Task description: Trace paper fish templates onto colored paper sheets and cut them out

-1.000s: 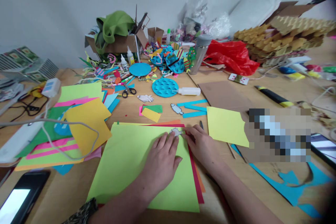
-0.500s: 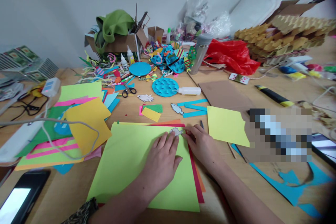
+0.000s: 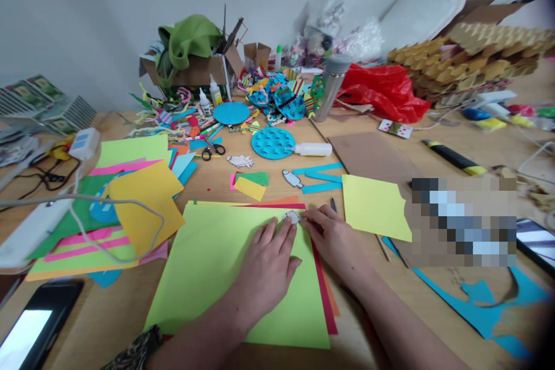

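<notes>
A small white paper fish cutout (image 3: 291, 217) lies near the top right corner of a lime-green sheet (image 3: 203, 272), with red and orange sheets showing beneath. My left hand (image 3: 271, 266) rests flat on the sheet, fingers stretched out, its fingertips pressing the fish's lower edge. At the tail end, my right hand (image 3: 333, 237) has its thumb and index finger pinched on the cutout; the other fingers curl below. Two more paper fish, one white (image 3: 240, 161) and one grey (image 3: 292, 178), lie beyond the sheet, beside blue paper strips (image 3: 323, 176).
Ahead are scissors (image 3: 213, 150), a blue scalloped disc (image 3: 273, 144), a glue bottle (image 3: 313, 150) and coloured paper pieces (image 3: 250, 187). Coloured sheets (image 3: 147, 196) and a phone (image 3: 39, 324) are on the left. Right are a yellow-green sheet (image 3: 376, 207), cardboard (image 3: 373, 156) and a cutter (image 3: 453, 157).
The left fingertips have shifted very slightly, and a little more of the fish cutout shows. The right hand keeps its pinch at the tail.
</notes>
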Demonstrator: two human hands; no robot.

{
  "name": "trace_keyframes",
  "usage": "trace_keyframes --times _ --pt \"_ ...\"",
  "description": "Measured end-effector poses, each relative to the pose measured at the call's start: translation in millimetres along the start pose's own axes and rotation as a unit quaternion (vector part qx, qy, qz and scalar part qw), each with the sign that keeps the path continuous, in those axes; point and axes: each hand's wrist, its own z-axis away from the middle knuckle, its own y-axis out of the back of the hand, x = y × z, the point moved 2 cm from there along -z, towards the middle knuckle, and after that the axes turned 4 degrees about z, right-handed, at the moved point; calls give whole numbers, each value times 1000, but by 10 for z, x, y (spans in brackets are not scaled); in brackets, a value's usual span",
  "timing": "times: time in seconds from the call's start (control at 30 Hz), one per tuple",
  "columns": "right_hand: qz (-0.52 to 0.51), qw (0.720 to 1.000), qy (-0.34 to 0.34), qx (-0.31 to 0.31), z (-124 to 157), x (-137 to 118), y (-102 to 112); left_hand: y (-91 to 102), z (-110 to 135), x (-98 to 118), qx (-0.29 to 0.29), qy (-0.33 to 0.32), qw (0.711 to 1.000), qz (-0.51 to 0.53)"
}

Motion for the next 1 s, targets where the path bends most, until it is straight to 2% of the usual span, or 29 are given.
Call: trace_keyframes --times 0.27,0.4,0.5,0.63,0.77,1.0 --pt "-12 1000 1 17 3 -16 -15 -18 -16 18 2 6 1000 -7" --pt "-57 992 -31 107 5 22 171 -10 -14 18 1 5 1000 -6" --pt "-5 984 -88 154 -7 139 330 -6 -11 17 -1 4 1000 0" --pt "92 983 -142 71 -30 269 356 -19 -10 15 4 9 1000 2" --pt "184 971 -154 -9 -26 255 300 -31 -10 18 11 6 1000 1" --pt "231 963 -130 -36 -4 235 279 -31 -9 15 8 8 1000 -2"
